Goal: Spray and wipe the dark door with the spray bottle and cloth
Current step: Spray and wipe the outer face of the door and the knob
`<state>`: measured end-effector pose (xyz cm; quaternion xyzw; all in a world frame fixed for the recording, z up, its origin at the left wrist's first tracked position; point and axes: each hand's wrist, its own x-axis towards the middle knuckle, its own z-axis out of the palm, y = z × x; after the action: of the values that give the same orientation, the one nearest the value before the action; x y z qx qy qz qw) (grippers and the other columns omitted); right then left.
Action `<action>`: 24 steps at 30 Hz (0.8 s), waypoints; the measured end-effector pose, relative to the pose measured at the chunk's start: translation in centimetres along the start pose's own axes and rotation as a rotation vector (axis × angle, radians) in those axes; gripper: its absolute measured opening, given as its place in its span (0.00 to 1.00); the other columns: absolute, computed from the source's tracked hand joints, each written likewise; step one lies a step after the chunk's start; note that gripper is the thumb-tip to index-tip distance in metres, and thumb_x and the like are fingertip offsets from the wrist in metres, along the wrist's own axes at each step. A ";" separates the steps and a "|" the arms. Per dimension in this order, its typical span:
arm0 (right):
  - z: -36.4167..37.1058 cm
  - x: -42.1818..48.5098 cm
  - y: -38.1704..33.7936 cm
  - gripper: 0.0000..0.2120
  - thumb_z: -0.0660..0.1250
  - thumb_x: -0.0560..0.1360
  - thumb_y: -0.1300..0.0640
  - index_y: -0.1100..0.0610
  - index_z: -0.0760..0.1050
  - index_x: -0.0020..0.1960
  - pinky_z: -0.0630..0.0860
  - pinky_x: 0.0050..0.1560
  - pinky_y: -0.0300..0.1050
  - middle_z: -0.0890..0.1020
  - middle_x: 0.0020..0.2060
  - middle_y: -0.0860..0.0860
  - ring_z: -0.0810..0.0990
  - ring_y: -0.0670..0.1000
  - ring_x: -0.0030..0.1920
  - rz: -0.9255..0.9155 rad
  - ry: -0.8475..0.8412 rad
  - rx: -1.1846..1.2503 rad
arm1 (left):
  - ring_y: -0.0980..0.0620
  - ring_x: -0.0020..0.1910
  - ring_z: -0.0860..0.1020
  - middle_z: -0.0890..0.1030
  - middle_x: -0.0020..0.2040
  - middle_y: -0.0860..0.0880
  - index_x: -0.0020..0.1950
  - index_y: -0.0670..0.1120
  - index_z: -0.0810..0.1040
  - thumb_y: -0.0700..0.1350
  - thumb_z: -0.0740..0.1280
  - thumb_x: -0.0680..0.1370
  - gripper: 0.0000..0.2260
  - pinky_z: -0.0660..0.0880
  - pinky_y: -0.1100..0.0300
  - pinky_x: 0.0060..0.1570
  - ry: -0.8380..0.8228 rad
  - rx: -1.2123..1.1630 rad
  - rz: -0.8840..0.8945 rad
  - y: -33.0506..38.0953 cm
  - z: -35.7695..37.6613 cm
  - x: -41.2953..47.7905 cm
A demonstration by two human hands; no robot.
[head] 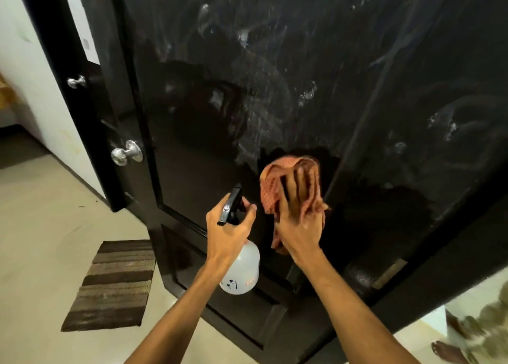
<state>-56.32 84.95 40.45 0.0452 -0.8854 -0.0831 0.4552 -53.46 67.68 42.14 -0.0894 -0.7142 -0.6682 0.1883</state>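
The dark door fills most of the view, streaked with white smears and wet patches. My right hand presses an orange checked cloth flat against the door panel with its fingers spread straight. My left hand grips the neck of a white spray bottle with a black trigger head, held just left of the cloth and close to the door.
A silver door knob sticks out at the door's left edge, a second knob behind it. A brown striped mat lies on the pale tiled floor at lower left. A bare foot shows at lower right.
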 end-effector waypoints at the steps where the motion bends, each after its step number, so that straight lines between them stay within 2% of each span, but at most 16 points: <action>1: 0.8 -0.5 -0.4 0.29 0.73 0.72 0.61 0.61 0.74 0.72 0.49 0.81 0.62 0.71 0.74 0.63 0.66 0.67 0.75 -0.083 -0.048 -0.031 | 0.48 0.33 0.79 0.80 0.37 0.52 0.45 0.45 0.80 0.39 0.75 0.79 0.05 0.80 0.47 0.32 0.007 -0.003 0.010 0.1 -0.7 0.8; 3: 1.3 1.2 -0.9 0.28 0.72 0.74 0.61 0.60 0.73 0.73 0.43 0.81 0.60 0.73 0.72 0.62 0.70 0.66 0.73 -0.180 -0.076 -0.037 | 0.46 0.30 0.78 0.79 0.35 0.49 0.45 0.46 0.79 0.40 0.75 0.78 0.06 0.79 0.52 0.30 0.009 -0.016 0.026 0.2 -1.9 2.4; 4: 1.1 3.1 -1.3 0.27 0.71 0.75 0.61 0.60 0.72 0.73 0.47 0.80 0.63 0.74 0.72 0.61 0.70 0.65 0.74 -0.171 -0.040 -0.037 | 0.47 0.29 0.78 0.79 0.34 0.48 0.45 0.46 0.79 0.40 0.75 0.78 0.06 0.78 0.54 0.30 0.010 -0.024 0.030 0.1 -2.6 3.2; 6: 0.7 6.7 -3.1 0.26 0.69 0.75 0.60 0.61 0.72 0.73 0.65 0.73 0.65 0.72 0.73 0.60 0.69 0.65 0.74 -0.037 0.072 -0.004 | 0.49 0.27 0.77 0.79 0.33 0.48 0.45 0.45 0.79 0.40 0.75 0.78 0.06 0.78 0.57 0.29 0.010 -0.038 0.024 -0.4 -4.0 4.8; 8: 0.8 8.1 -5.5 0.24 0.65 0.79 0.59 0.61 0.71 0.74 0.70 0.67 0.62 0.67 0.76 0.61 0.66 0.65 0.76 0.073 0.168 0.007 | 0.50 0.28 0.78 0.79 0.33 0.49 0.45 0.45 0.79 0.40 0.75 0.78 0.06 0.78 0.58 0.29 -0.008 -0.061 0.033 -0.9 -5.3 6.2; 10: 2.3 7.3 -8.3 0.26 0.66 0.79 0.58 0.60 0.67 0.76 0.72 0.65 0.60 0.68 0.75 0.62 0.65 0.67 0.74 0.112 0.120 0.039 | 0.49 0.30 0.80 0.80 0.34 0.51 0.45 0.45 0.80 0.42 0.76 0.78 0.06 0.79 0.56 0.30 -0.056 -0.082 0.045 -1.4 -6.9 7.8; 12: 4.3 5.7 -10.8 0.29 0.68 0.78 0.57 0.57 0.63 0.76 0.73 0.65 0.59 0.73 0.72 0.64 0.72 0.69 0.70 0.193 -0.003 0.137 | 0.49 0.32 0.80 0.81 0.35 0.52 0.45 0.47 0.80 0.43 0.76 0.78 0.06 0.80 0.52 0.31 -0.095 -0.087 0.059 -1.6 -8.5 9.5; 14: 6.0 5.9 -12.1 0.23 0.66 0.78 0.57 0.58 0.70 0.72 0.68 0.70 0.69 0.75 0.69 0.64 0.74 0.71 0.68 0.142 -0.026 0.070 | 0.47 0.32 0.81 0.81 0.35 0.51 0.45 0.46 0.80 0.43 0.76 0.78 0.06 0.81 0.49 0.31 -0.123 -0.082 0.064 -2.2 -10.5 11.5; 16: 6.2 8.9 -12.5 0.19 0.60 0.81 0.59 0.63 0.73 0.70 0.63 0.72 0.70 0.78 0.66 0.65 0.74 0.71 0.67 0.098 0.047 -0.096 | 0.47 0.31 0.80 0.80 0.35 0.50 0.46 0.44 0.80 0.41 0.75 0.78 0.06 0.81 0.50 0.30 -0.135 -0.072 0.081 -2.7 -12.4 13.5; 19: 5.1 14.5 -13.4 0.17 0.60 0.80 0.62 0.62 0.71 0.68 0.68 0.63 0.59 0.80 0.60 0.67 0.76 0.69 0.61 0.271 0.376 -0.117 | 0.53 0.29 0.79 0.79 0.32 0.53 0.46 0.44 0.80 0.40 0.75 0.79 0.05 0.79 0.59 0.30 -0.155 -0.077 0.081 -3.1 -15.0 16.2; 20: 5.5 15.1 -13.9 0.16 0.61 0.80 0.62 0.61 0.71 0.67 0.69 0.62 0.58 0.79 0.61 0.67 0.76 0.68 0.63 0.295 0.391 -0.105 | 0.55 0.29 0.79 0.79 0.31 0.54 0.46 0.43 0.80 0.40 0.74 0.79 0.05 0.79 0.60 0.30 -0.157 -0.078 0.079 -3.2 -15.9 17.2; 21: 6.1 15.4 -14.7 0.16 0.61 0.79 0.61 0.60 0.71 0.66 0.71 0.61 0.59 0.79 0.61 0.67 0.77 0.68 0.62 0.291 0.340 -0.091 | 0.55 0.28 0.78 0.79 0.31 0.54 0.46 0.43 0.80 0.39 0.74 0.79 0.05 0.79 0.60 0.31 -0.155 -0.085 0.076 -3.3 -16.8 18.1; 23: 7.7 15.1 -16.5 0.16 0.61 0.77 0.61 0.60 0.76 0.63 0.78 0.53 0.62 0.82 0.55 0.66 0.82 0.70 0.53 0.154 0.194 -0.094 | 0.55 0.27 0.78 0.79 0.31 0.53 0.46 0.48 0.81 0.40 0.75 0.79 0.05 0.79 0.57 0.31 -0.142 -0.094 0.093 -3.3 -18.5 19.7; 24: 8.4 14.9 -17.2 0.17 0.63 0.76 0.60 0.60 0.77 0.64 0.77 0.59 0.65 0.81 0.57 0.66 0.81 0.70 0.55 0.048 0.102 -0.121 | 0.54 0.27 0.78 0.80 0.32 0.52 0.46 0.55 0.81 0.40 0.75 0.79 0.09 0.80 0.55 0.31 -0.131 -0.090 0.104 -3.2 -19.3 20.4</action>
<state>-71.80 66.67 44.31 0.0004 -0.8553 -0.1232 0.5033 -70.47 45.81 47.81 -0.1782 -0.6887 -0.6816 0.1715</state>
